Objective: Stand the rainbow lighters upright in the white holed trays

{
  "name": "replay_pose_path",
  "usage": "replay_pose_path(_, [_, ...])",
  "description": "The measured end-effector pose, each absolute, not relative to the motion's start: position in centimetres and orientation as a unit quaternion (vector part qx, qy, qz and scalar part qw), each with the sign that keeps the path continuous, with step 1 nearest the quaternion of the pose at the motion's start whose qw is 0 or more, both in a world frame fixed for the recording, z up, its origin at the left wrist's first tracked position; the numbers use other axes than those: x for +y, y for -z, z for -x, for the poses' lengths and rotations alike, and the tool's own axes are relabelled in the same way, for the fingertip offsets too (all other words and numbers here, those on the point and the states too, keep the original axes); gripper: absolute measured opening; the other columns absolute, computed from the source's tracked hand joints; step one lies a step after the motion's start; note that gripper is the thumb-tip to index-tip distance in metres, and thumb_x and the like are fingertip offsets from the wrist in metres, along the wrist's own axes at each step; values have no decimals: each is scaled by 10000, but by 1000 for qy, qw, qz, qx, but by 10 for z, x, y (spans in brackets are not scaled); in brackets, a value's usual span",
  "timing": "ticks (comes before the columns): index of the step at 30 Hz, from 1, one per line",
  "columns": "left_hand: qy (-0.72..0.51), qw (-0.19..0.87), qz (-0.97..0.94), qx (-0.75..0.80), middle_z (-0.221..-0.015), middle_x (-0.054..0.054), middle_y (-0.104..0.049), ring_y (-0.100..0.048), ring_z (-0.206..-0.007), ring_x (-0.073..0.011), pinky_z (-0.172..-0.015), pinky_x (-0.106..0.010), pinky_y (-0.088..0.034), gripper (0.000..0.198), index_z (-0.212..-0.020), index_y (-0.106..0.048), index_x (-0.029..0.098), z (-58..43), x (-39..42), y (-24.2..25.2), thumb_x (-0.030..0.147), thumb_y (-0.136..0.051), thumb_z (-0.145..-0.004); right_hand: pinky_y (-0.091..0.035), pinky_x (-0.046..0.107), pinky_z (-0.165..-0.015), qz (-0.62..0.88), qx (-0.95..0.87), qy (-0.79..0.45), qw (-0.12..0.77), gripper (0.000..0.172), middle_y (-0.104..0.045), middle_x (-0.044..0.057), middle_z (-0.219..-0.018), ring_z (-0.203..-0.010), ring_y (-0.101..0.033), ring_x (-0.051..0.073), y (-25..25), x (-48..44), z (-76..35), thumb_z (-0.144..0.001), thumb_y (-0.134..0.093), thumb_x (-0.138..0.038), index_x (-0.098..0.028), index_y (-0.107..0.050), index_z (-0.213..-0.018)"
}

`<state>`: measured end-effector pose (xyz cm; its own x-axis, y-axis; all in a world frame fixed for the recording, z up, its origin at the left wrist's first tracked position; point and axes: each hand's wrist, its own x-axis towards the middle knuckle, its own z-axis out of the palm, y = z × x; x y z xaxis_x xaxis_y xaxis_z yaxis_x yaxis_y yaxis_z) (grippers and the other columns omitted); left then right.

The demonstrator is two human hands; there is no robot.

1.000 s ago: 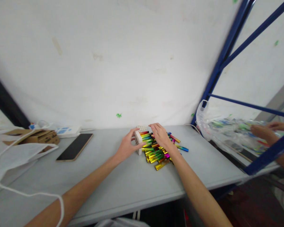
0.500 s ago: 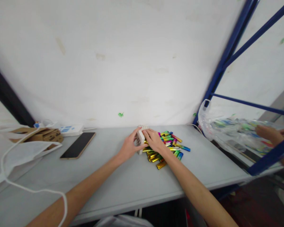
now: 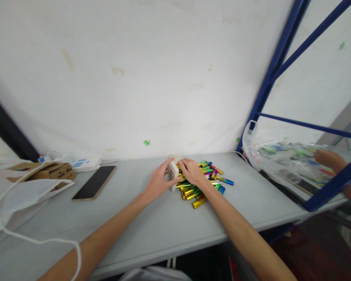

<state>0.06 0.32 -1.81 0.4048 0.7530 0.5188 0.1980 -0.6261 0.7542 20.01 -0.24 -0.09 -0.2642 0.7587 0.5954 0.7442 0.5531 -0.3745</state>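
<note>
My left hand (image 3: pixel 160 177) grips a white block with rows of holes (image 3: pixel 173 174), which stands on edge on the grey table. Its thumb lies along the near side and the fingers reach over the far edge. Just right of the block, my right hand (image 3: pixel 192 171) is closed with its fingers curled down. What those fingers hold is hidden. Under and around that hand spreads a pile of shiny tube-like pieces (image 3: pixel 190 192) in gold, green, blue and red. Another white holed piece (image 3: pixel 175 157) shows behind the hands.
To the left lie a phone (image 3: pixel 94 182), a white box (image 3: pixel 86 164), brown cardboard (image 3: pixel 51 171) and a white bag (image 3: pixel 6 199) with a cord. At right, a blue frame post (image 3: pixel 266 86) rises beside clear plastic bags (image 3: pixel 289 156). Another person's hand (image 3: pixel 329 158) reaches there.
My right hand has drawn its fingers in slightly beside the block. My left hand keeps its grip on the block. The view has shifted a little, and one of the other person's hands has left view.
</note>
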Motion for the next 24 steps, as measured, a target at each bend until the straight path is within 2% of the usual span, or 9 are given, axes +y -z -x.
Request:
replay_pose_path(5, [-442, 305, -783, 314, -1434, -99, -657, -682, -1256, -291, -1049, -464, -603, 798, -1513, -494, 266, -1, 1, 16, 433, -843, -815, -392, 292, -774, 508, -778, -13, 368, 412, -660, 50, -797, -764, -586, 180, 4, 0, -211, -1123, -400, -310, -179, -627, -806])
replay_pose_path(16, [-440, 303, -785, 313, -1426, -100, -659, -702, -1214, -282, -1034, -456, -613, 770, -1512, -493, 261, -1, -1, 12, 439, -814, -835, -384, 271, -748, 488, -809, -46, 324, 399, -611, 11, -780, -728, -545, 155, 1, 2, -236, -1116, -406, -283, -189, -580, -769])
replay_pose_path(24, [-440, 306, -788, 303, -1425, -111, -657, -701, -1208, -277, -1032, -460, -608, 753, -1513, -482, 262, -1, -2, 12, 427, -804, -852, -406, 278, -743, 491, -812, -50, 310, 416, -631, 23, -782, -722, -548, 151, -5, 0, -244, -1108, -435, -301, -161, -632, -769])
